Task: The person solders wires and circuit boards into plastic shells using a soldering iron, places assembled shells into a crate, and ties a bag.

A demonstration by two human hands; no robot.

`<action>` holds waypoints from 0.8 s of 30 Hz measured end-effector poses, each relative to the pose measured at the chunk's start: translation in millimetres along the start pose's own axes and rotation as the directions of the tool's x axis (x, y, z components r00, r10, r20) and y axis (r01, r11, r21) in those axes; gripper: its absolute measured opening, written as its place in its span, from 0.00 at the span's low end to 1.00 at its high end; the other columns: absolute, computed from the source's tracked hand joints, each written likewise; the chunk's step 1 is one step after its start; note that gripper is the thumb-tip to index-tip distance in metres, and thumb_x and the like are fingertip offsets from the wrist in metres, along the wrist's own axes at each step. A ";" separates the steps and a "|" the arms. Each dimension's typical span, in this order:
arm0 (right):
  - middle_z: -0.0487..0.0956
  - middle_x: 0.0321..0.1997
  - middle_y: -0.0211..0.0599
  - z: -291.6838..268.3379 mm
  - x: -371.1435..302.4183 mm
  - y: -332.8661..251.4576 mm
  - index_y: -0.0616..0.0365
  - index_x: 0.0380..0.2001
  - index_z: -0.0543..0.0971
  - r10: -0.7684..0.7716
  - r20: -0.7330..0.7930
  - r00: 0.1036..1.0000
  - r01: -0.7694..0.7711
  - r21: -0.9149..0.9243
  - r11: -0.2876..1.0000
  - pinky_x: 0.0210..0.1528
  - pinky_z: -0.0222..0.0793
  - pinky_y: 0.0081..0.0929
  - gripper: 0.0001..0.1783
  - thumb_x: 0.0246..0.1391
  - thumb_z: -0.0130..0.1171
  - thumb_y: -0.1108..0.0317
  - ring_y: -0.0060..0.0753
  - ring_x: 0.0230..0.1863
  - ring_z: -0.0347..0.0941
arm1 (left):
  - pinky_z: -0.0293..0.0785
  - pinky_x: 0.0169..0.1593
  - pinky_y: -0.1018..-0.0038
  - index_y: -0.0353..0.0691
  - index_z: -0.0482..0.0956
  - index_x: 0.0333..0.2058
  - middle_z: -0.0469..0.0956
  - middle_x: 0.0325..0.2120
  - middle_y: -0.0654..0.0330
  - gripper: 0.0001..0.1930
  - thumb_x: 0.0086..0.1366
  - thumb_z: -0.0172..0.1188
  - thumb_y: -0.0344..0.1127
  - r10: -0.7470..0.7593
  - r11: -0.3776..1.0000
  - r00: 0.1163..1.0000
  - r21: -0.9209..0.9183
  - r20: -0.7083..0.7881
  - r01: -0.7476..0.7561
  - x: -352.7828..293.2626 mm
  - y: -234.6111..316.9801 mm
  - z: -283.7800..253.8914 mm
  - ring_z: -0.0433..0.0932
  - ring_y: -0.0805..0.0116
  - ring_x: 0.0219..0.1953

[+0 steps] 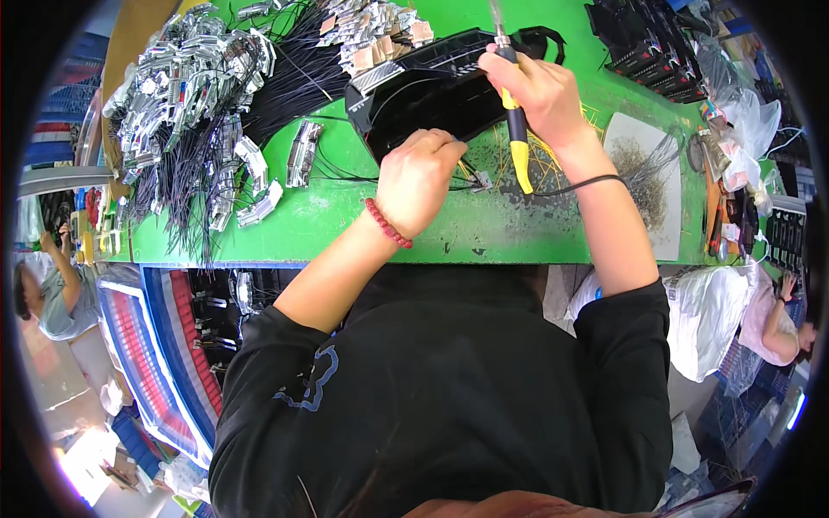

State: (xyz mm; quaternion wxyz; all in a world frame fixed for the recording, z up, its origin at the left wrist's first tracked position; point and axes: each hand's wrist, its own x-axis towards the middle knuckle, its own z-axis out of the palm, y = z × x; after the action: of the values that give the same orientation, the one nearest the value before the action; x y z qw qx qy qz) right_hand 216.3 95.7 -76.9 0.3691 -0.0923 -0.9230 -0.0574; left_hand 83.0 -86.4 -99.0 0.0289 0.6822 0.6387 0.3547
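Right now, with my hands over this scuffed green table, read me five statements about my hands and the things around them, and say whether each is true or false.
1. The right hand holds a tool with a long yellow-and-black handle. True.
2. The red beaded bracelet is on the right wrist. False: it is on the left wrist.
3. The heap of shiny silver parts lies to the left of the glossy black plastic housing. True.
4. The pale flat board lies to the left of both hands. False: it lies to the right of both.
5. The left hand is at the side of the housing nearer the person. True.
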 end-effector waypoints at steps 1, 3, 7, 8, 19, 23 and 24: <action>0.81 0.31 0.30 4.0 -0.3 2.4 0.49 0.40 0.78 -0.026 0.001 1.000 0.026 0.008 1.000 0.22 0.70 0.24 0.18 0.42 0.63 0.74 0.30 0.22 0.76 | 0.75 0.38 0.67 0.40 0.81 0.32 0.78 0.28 0.61 0.09 0.50 0.62 0.24 0.007 1.000 1.000 0.011 0.001 -0.007 0.3 0.9 0.7 0.77 0.59 0.36; 0.82 0.34 0.32 9.4 -2.8 3.6 0.49 0.40 0.78 -0.050 0.008 0.999 0.050 0.009 0.999 0.22 0.70 0.25 0.19 0.41 0.64 0.75 0.31 0.22 0.76 | 0.73 0.38 0.67 0.41 0.81 0.30 0.78 0.26 0.63 0.07 0.49 0.63 0.25 0.035 0.999 0.999 0.036 0.022 -0.035 0.8 -4.6 10.1 0.76 0.60 0.34; 0.81 0.33 0.30 5.4 -6.8 -9.5 0.43 0.45 0.78 0.157 -0.053 0.986 -0.137 0.269 0.953 0.22 0.70 0.21 0.21 0.45 0.58 0.74 0.28 0.22 0.75 | 0.68 0.40 0.64 0.41 0.79 0.27 0.77 0.24 0.62 0.03 0.51 0.63 0.28 -0.002 0.999 0.999 -0.047 0.034 0.004 0.1 -9.6 22.8 0.74 0.59 0.33; 0.82 0.37 0.31 2.7 -10.0 -17.4 0.44 0.44 0.79 0.267 -0.079 0.961 -0.210 0.424 0.881 0.23 0.70 0.20 0.21 0.45 0.59 0.77 0.28 0.22 0.74 | 0.68 0.40 0.63 0.42 0.78 0.27 0.77 0.24 0.61 0.03 0.53 0.62 0.28 -0.057 0.995 0.997 -0.085 0.058 0.061 -0.6 -10.1 24.4 0.75 0.58 0.33; 0.80 0.33 0.37 1.7 -91.0 -103.6 0.59 0.47 0.71 0.784 0.247 0.570 -0.657 0.709 0.254 0.35 0.73 0.19 0.20 0.50 0.62 0.81 0.22 0.34 0.77 | 0.66 0.40 0.67 0.40 0.76 0.29 0.77 0.25 0.60 0.04 0.55 0.63 0.30 -0.150 0.949 0.966 -0.244 0.211 0.200 3.3 -7.1 25.4 0.76 0.59 0.31; 0.80 0.32 0.38 -2.3 -86.1 -98.0 0.60 0.45 0.73 0.786 0.271 0.556 -0.630 0.754 0.185 0.33 0.75 0.18 0.18 0.50 0.62 0.82 0.23 0.33 0.78 | 0.68 0.36 0.65 0.41 0.76 0.28 0.75 0.24 0.59 0.05 0.54 0.63 0.32 -0.137 0.926 0.969 -0.322 0.204 0.199 5.5 -9.4 28.5 0.76 0.58 0.30; 0.80 0.32 0.39 -4.8 -85.9 -98.0 0.61 0.45 0.73 0.778 0.323 0.539 -0.626 0.771 0.114 0.33 0.75 0.19 0.18 0.50 0.61 0.83 0.24 0.34 0.79 | 0.69 0.34 0.66 0.40 0.77 0.28 0.75 0.24 0.58 0.05 0.54 0.64 0.31 -0.136 0.914 0.972 -0.354 0.192 0.198 4.8 -9.4 29.7 0.76 0.58 0.29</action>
State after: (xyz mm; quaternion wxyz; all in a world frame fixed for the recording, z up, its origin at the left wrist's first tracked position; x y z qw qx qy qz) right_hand 259.7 -11.8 -136.6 0.4189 -0.3276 -0.6382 0.5567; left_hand 90.2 -68.1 -123.7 0.2396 0.6338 0.6118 0.4081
